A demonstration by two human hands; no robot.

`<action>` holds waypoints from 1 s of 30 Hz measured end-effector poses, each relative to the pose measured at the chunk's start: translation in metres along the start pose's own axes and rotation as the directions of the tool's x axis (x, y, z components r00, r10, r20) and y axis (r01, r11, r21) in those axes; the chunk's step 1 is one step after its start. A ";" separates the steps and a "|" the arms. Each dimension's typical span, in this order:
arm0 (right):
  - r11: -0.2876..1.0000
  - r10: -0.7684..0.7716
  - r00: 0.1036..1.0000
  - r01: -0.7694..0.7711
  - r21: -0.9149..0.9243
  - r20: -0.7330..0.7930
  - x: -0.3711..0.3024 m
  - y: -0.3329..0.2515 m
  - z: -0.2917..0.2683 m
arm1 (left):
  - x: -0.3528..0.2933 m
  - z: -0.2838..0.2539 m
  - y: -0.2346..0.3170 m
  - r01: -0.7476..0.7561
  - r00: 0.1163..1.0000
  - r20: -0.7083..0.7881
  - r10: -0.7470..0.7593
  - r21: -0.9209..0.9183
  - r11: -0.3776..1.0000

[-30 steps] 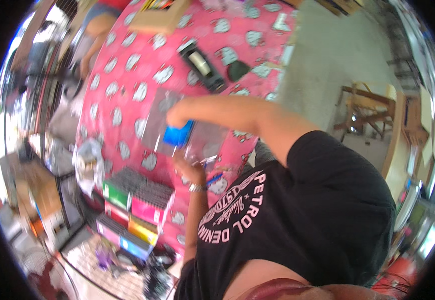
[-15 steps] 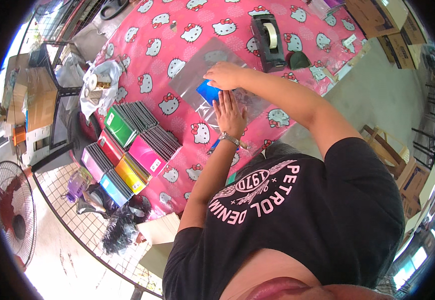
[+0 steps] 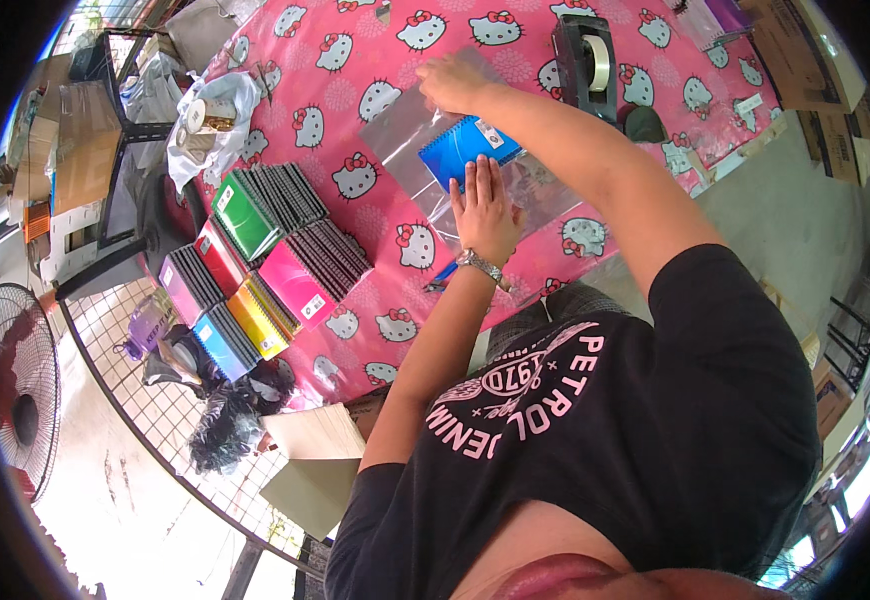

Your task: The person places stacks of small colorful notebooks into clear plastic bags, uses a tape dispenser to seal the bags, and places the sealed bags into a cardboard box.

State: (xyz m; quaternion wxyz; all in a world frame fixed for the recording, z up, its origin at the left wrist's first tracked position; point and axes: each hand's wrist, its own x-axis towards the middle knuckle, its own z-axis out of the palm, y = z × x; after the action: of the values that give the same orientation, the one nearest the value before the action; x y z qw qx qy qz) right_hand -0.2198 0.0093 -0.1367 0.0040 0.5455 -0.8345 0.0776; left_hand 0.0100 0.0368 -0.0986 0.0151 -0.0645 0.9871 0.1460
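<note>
A small blue spiral notebook (image 3: 458, 152) lies on a clear plastic sheet (image 3: 395, 140) on the pink table cover. My left hand (image 3: 488, 215), a watch at its wrist, rests flat with outstretched fingers on the notebook's near edge. Beyond the notebook, my right hand (image 3: 450, 82) is at the sheet's far edge, its fingers bent and closed on the plastic. The fingertips are too small to make out exactly. My right forearm crosses over the sheet's right part and hides some of it.
Stacked spiral notebooks (image 3: 275, 255) in several colours stand at the left. Beyond them is a white plastic bag (image 3: 230, 110) with rolls in it. A black tape dispenser (image 3: 583, 75) and a dark green object (image 3: 645, 124) sit at the far right. A blue pen (image 3: 442, 276) lies by my left wrist.
My right hand has moved off the notebook to the sheet's far edge, uncovering more of the blue cover. My left hand stays pressed on the notebook. The whole view has shifted slightly.
</note>
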 end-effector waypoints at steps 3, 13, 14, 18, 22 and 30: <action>0.996 0.047 0.999 -0.048 0.079 0.020 0.002 0.001 -0.002 | 0.000 -0.001 0.000 0.017 1.000 0.019 -0.017 0.011 1.000; 0.991 -0.062 0.997 0.056 0.125 0.042 -0.004 0.010 -0.011 | 0.003 -0.002 -0.001 -0.028 0.999 -0.038 0.029 0.013 1.000; 0.986 -0.070 0.993 0.055 0.160 0.090 -0.004 0.012 -0.020 | 0.005 0.002 -0.005 -0.041 0.996 -0.074 0.041 0.006 0.999; 0.933 0.055 0.998 -0.058 0.354 0.019 -0.032 -0.005 -0.066 | 0.021 0.000 -0.044 -0.099 0.995 -0.047 0.091 -0.197 0.975; 0.990 -0.053 0.965 0.084 0.113 -0.258 -0.096 -0.045 -0.055 | 0.043 0.011 -0.066 0.059 0.883 -0.446 -0.146 -0.204 0.977; 0.989 0.145 0.941 -0.134 0.057 -0.304 -0.132 -0.081 -0.042 | 0.057 -0.066 -0.113 -0.038 0.987 -0.135 0.093 0.360 0.932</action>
State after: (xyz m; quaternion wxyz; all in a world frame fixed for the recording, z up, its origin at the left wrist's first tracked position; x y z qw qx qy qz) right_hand -0.0956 0.1032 -0.0974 0.1187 0.4662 -0.8587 0.1766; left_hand -0.0320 -0.0968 -0.0703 -0.0524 -0.0384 0.9971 -0.0403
